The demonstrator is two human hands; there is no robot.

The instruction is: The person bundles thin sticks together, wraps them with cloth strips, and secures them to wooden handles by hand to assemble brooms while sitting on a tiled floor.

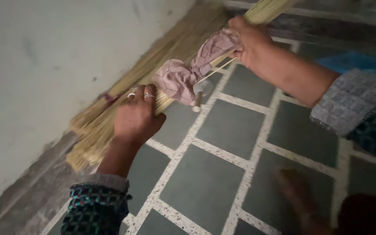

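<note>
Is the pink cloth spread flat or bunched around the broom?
Bunched: the pink cloth is gathered in folds around the broom, between left hand and right hand.

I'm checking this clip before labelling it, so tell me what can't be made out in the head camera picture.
- Far end of the long bundle of pale yellow straw stalks: cut off by the top edge, head view.
- Left hand palm and fingertips: hidden behind its own back.
- How the pink patterned cloth is fastened: hidden by the right hand.
- Dark shape at bottom right: too blurred to identify.
</note>
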